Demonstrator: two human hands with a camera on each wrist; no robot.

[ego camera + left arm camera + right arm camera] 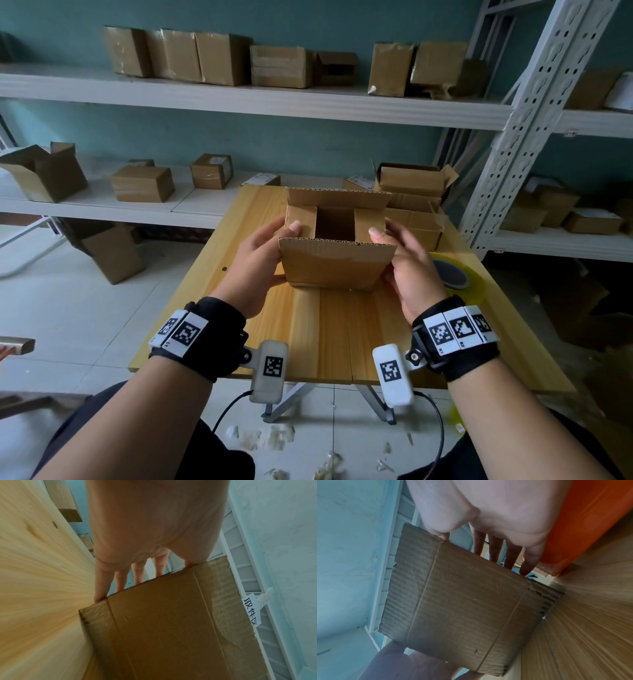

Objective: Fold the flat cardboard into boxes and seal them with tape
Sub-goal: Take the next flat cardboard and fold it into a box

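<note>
Surface: wooden tabletop (318, 329) filling the frame's centre; shelves (239, 99) of boxes lining the teal wall behind.
Box (334, 260): sitting mid-tabletop, top flaps standing open.
Wrist views: showing the fingers (121, 580) lying straight along the box ends.
Tape (455, 275): lying at right, head view only.
Left hand (257, 263), right hand (407, 270): clasping opposite ends, thumbs hooking over the inner flaps.

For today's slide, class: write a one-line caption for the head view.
Both hands, left hand and right hand, hold an open cardboard box on the wooden table, thumbs pressing its side flaps inward.
</note>
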